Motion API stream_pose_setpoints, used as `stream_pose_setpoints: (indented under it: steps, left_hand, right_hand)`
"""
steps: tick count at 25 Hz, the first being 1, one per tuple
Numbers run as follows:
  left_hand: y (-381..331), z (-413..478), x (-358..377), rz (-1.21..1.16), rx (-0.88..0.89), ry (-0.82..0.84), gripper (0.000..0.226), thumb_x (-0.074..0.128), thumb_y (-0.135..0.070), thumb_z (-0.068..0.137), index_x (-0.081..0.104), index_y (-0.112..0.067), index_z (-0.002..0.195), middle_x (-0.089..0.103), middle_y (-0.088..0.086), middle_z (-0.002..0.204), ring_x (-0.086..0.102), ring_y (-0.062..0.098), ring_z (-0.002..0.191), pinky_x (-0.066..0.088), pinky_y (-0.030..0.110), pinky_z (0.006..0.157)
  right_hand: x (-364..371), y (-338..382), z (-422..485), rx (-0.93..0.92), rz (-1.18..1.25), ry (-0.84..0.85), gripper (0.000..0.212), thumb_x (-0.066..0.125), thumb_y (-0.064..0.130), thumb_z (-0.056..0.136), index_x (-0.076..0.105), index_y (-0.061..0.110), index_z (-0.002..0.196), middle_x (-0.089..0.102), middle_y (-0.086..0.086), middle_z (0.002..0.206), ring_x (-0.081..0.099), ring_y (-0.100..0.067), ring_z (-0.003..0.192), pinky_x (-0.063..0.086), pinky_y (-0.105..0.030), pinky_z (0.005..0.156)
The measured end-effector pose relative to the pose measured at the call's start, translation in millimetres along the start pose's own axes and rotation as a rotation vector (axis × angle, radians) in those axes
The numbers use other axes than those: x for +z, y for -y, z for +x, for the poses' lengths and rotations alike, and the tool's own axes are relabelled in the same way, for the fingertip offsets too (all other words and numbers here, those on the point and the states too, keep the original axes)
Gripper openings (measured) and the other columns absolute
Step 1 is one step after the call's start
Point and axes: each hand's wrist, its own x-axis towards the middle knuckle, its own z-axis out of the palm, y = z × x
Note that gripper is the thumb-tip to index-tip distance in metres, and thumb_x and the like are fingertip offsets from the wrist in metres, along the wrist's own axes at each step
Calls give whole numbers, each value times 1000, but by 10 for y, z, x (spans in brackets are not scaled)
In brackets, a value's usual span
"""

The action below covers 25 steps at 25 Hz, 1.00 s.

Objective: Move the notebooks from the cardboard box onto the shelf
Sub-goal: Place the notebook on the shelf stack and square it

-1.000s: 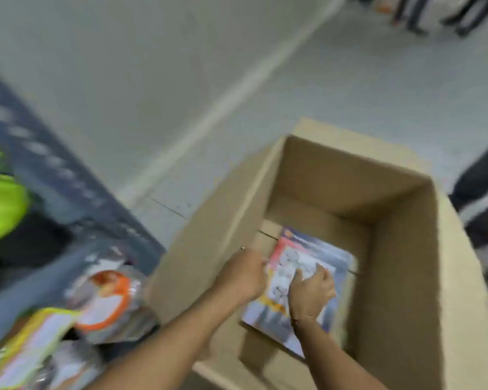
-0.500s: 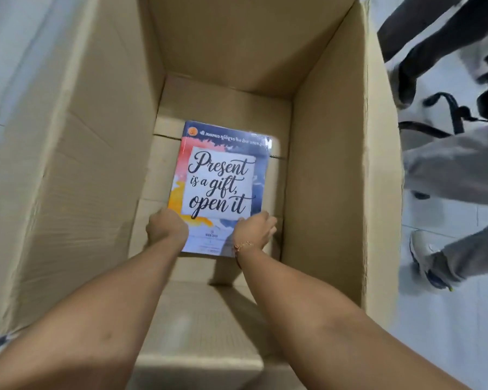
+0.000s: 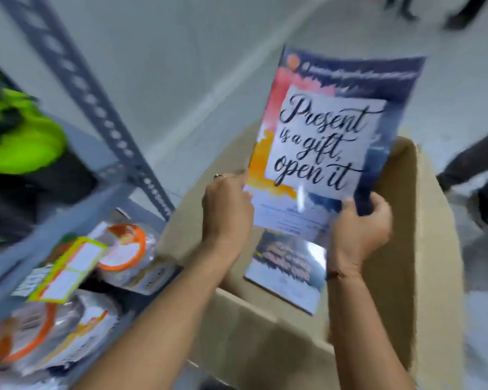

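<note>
A notebook with a blue, pink and yellow cover reading "Present is a gift, open it" is held up above the open cardboard box. My left hand grips its lower left edge and my right hand grips its lower right corner. Another notebook lies flat on the bottom of the box, partly hidden behind the raised one. The grey metal shelf stands to the left of the box.
On the shelf's lower level lie several clear packets with orange rings and a yellow-edged label. Bright green items sit on the level above. Other people's legs and shoes stand on the grey floor at the right.
Both hands have lifted the top notebook out of the box, uncovering a second one beneath. The view has swung left, so the shelf is back in sight.
</note>
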Motion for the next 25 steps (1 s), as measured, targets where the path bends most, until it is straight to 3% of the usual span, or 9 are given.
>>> stream_pose_setpoints:
  steps: [4, 7, 10, 14, 16, 17, 19, 22, 25]
  left_hand:
    - [133, -317, -1902, 8, 57, -677, 32, 66, -10, 82, 68, -4, 114, 72, 14, 101, 65, 26, 85, 37, 24, 75]
    - [157, -673, -3060, 91, 9, -956, 31, 70, -12, 80, 70, -9, 111, 67, 3, 95, 55, 15, 72, 32, 14, 64]
    - [128, -832, -3821, 126, -34, -1100, 13, 68, -14, 81, 75, -8, 90, 63, 2, 68, 52, 25, 60, 27, 24, 54]
    - [322, -670, -4572, 165, -288, -1053, 25, 66, -17, 82, 66, 6, 72, 61, 31, 69, 58, 44, 70, 43, 35, 58]
    - [482, -545, -4791, 190, -476, -958, 22, 66, -13, 83, 63, 5, 71, 63, 27, 71, 62, 43, 80, 44, 35, 63]
    - [566, -496, -4856, 208, -574, -900, 16, 65, -10, 83, 64, 5, 77, 68, 25, 81, 62, 38, 81, 43, 34, 65]
    - [696, -428, -4911, 272, -721, -766, 13, 61, -5, 84, 65, 6, 89, 68, 25, 101, 59, 34, 83, 46, 34, 68]
    - [697, -391, -4937, 394, -812, -592, 18, 60, -13, 87, 64, 4, 87, 67, 25, 108, 60, 36, 86, 47, 34, 73]
    - [587, -386, -4872, 495, -832, -639, 16, 59, -14, 88, 60, -1, 80, 63, 25, 113, 60, 38, 93, 48, 38, 79]
  right_hand:
    - [-26, 1428, -807, -287, 595, 273, 37, 69, 15, 77, 68, 19, 114, 69, -3, 98, 59, -6, 85, 52, -22, 82]
    - [134, 2481, -1440, -359, 834, 599, 41, 68, 11, 78, 64, 21, 118, 68, 22, 83, 58, 3, 80, 50, -19, 82]
    - [305, 3407, -1852, -537, 822, 754, 39, 64, 6, 77, 68, 16, 115, 70, 7, 82, 53, -1, 79, 49, -28, 75]
    - [636, 4359, -2251, -819, 645, 858, 21, 58, 5, 77, 69, -3, 93, 75, -22, 87, 66, -17, 84, 53, -38, 66]
    - [855, 4604, -2464, -933, 459, 953, 13, 55, 0, 77, 66, -6, 75, 58, 5, 78, 52, -6, 86, 39, -31, 49]
    - [956, 4665, -2561, -954, 353, 989, 11, 54, -1, 78, 62, -3, 71, 35, -19, 70, 27, -16, 78, 32, -29, 48]
    - [1133, 4712, -2695, -1002, 129, 1071, 15, 50, 1, 85, 63, -2, 94, 51, -27, 83, 62, -26, 102, 43, -29, 62]
    - [1214, 4712, -2771, -1117, -145, 1120, 33, 42, 4, 92, 48, -9, 122, 58, -23, 124, 53, -34, 118, 46, -33, 93]
    - [1083, 4693, -2756, -1089, -99, 1170, 31, 41, 1, 91, 49, -7, 120, 57, -23, 125, 55, -35, 114, 47, -35, 93]
